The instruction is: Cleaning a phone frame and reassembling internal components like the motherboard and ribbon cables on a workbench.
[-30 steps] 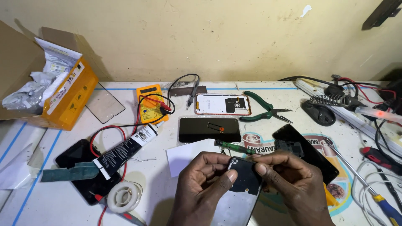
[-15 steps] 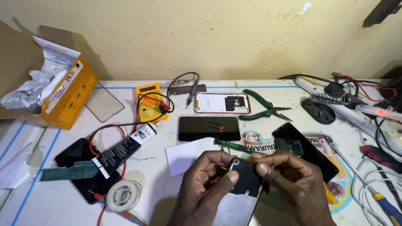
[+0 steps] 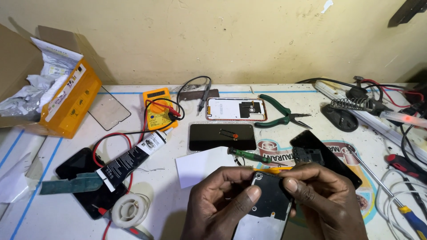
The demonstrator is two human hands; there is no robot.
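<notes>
My left hand [image 3: 222, 205] and my right hand [image 3: 327, 202] both grip a small opened phone body [image 3: 269, 204], dark inside with a pale lower part, held low at the bottom middle over the bench. My left thumb presses on its left edge. My right thumb and forefinger pinch its top right corner. Just behind the hands lie a green-handled screwdriver [image 3: 249, 154], an orange pry tool [image 3: 271, 169] and a white card [image 3: 200, 165].
On the white bench [image 3: 53, 209]: a black phone [image 3: 222, 136], a red-rimmed phone frame [image 3: 236, 109], green pliers [image 3: 280, 116], a yellow multimeter [image 3: 159, 109], a black glue tube [image 3: 131, 161], a tape roll [image 3: 129, 210], a yellow box [image 3: 66, 102], a soldering iron stand [image 3: 344, 113], and cables at right.
The hands and phone body have shifted slightly lower and nearer. My right fingers have moved from its right side up to the top right corner.
</notes>
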